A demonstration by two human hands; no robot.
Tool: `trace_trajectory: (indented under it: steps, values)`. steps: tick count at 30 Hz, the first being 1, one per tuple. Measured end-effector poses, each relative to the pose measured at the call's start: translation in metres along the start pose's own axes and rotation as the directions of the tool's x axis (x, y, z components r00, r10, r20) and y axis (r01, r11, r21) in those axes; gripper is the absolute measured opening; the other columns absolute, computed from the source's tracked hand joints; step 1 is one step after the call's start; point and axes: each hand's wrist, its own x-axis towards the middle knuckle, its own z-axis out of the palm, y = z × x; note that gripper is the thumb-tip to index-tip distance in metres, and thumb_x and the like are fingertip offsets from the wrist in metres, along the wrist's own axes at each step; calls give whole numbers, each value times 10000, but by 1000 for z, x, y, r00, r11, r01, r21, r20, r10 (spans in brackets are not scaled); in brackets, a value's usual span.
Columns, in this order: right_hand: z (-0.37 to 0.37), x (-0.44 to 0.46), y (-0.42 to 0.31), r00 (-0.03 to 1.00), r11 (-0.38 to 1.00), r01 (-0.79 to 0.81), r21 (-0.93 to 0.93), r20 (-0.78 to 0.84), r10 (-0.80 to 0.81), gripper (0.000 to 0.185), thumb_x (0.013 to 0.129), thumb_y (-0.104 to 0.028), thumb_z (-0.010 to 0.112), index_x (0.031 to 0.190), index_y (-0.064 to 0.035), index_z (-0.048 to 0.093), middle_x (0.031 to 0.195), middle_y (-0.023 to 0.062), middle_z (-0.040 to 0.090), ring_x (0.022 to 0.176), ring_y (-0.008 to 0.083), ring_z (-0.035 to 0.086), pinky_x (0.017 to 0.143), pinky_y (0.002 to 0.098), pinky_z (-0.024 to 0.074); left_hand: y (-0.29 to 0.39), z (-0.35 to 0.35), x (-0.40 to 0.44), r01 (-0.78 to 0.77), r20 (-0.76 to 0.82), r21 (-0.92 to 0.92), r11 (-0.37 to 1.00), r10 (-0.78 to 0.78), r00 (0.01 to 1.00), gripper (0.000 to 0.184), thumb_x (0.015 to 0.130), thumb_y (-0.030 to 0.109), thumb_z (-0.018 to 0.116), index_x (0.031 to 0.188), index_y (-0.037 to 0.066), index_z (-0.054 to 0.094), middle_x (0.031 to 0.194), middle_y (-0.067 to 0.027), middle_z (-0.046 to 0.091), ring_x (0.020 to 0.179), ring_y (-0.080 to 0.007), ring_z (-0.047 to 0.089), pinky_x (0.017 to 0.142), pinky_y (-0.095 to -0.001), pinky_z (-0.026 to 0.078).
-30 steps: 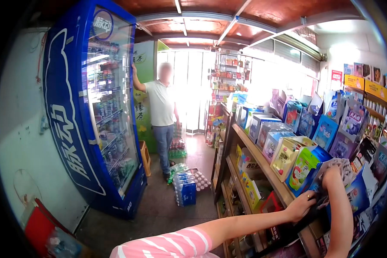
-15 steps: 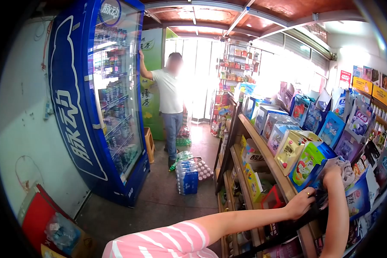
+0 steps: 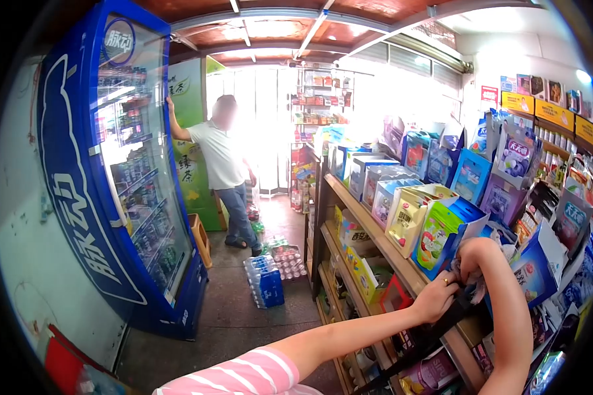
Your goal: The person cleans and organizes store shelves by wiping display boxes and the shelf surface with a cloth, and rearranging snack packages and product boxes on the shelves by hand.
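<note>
A crumpled grey cloth (image 3: 476, 289) is bunched under my right hand (image 3: 479, 255), whose fingers are bent and closed on it at the shelf's end. Just left of it, my left hand (image 3: 435, 299), with a ring on one finger, has its fingers curled in against a dark part of the shelf edge. What those fingertips hold is hidden. Close above both hands stands a green candy pouch (image 3: 433, 236) in a blue display box (image 3: 466, 216). A yellow pouch (image 3: 405, 220) is beside it on the wooden shelf (image 3: 375, 227).
Several blue and purple snack boxes (image 3: 473, 174) crowd the shelf top. Lower shelves hold more packets. A tall blue drinks fridge (image 3: 85, 197) stands left. A person (image 3: 224, 158) leans one hand on it, near bottle packs (image 3: 265, 282) on the floor.
My view has turned right, so the scene sits further left. My right hand has come closer to my left, wrist bent, with the cloth. The other person's legs have shifted.
</note>
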Motion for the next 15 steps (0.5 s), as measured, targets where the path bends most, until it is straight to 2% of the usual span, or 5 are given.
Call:
trace_trajectory:
  steps: [1,4,6,9,15]
  values:
    - [2,4,-4,998,996,-50,-73,24,52,361,567,-276,751,855,-63,702,887,102,674,780,227,653,679,331,525,0,1,1,8,-10,-17,1000,-8,1000,185,708,-1,496,883,-3,557,988,-152,507,963,-331,477,841,-372,404]
    - [3,15,-9,990,984,-108,-140,74,120,305,582,-257,737,816,-63,708,874,95,678,786,213,654,682,332,525,-2,2,-1,21,13,-9,1000,-21,1000,166,707,4,492,863,-3,548,970,-148,505,923,-334,473,816,-377,405]
    - [2,8,-10,990,983,-130,-131,35,136,315,572,-250,735,833,-77,709,875,88,679,794,208,655,696,328,525,-3,4,1,8,14,-21,1000,-8,1000,163,711,12,489,864,-1,545,977,-150,503,917,-337,466,811,-383,402]
    - [-1,-11,-20,966,973,-221,-73,-152,208,418,569,-254,721,963,-120,685,1076,82,631,1002,189,601,824,328,493,-3,1,2,33,64,5,999,-33,997,165,715,34,497,871,-1,541,994,-154,492,949,-343,455,834,-392,394]
    - [11,5,-7,901,941,-330,-69,-319,293,363,634,-224,654,975,-101,678,1070,107,631,998,235,605,847,348,473,-4,4,1,35,54,8,999,-35,998,167,715,24,497,873,-11,540,986,-155,485,967,-339,455,850,-387,394]
